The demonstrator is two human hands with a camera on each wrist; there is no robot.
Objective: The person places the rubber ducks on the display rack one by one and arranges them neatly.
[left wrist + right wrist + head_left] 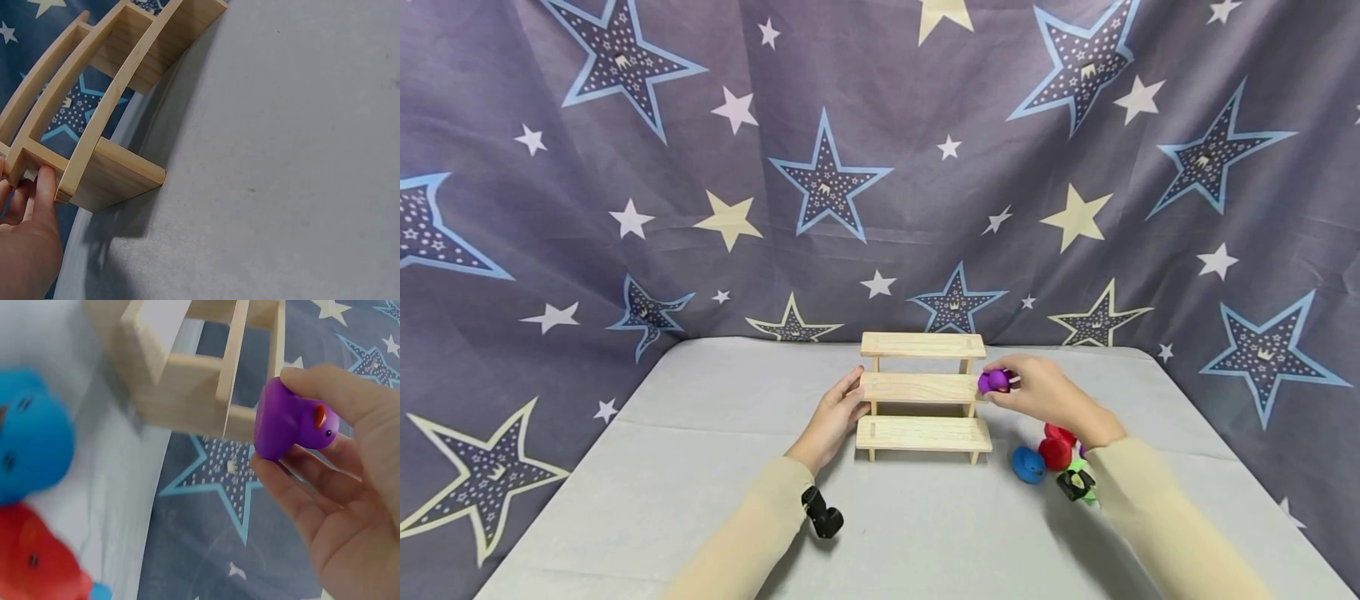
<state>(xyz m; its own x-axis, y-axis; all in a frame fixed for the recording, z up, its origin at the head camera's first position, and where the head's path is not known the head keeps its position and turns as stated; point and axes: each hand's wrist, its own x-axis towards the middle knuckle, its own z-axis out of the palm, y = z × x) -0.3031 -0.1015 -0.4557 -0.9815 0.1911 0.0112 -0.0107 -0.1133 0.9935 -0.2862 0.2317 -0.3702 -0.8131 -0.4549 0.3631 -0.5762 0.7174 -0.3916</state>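
Head view: wooden shelf (922, 432) with three steps, standing on a pale grey cloth (625, 500). Star-patterned curtain (880, 75) behind. Left hand (829, 421) at the shelf's left side, fingers around the end of the middle step. Right hand (1045, 392) pinches a purple toy duck (994, 382) between thumb and fingers; duck at the right end of the middle step, contact with the wood unclear. Below the right forearm, on the cloth: blue duck (1028, 465), red toys (1056, 452) close beside it, something green (1088, 469) partly covered by a black object (1074, 483). A sliver of purple shows by the right sleeve (1165, 517). Black device (822, 512) at the left cuff.

Left wrist view: left hand at the lower left edge, cut off by the frame. Fingertips hold the shelf near the end of the middle step, one finger reaching in between two steps. Shelf appears tilted in this view; its shadow falls on the cloth.

Right wrist view: purple duck gripped by the thumb on one side, fingertips on the other; orange beak and one dark eye visible. Shelf end just beside it. Blue duck and a red one at the left edge, blurred.
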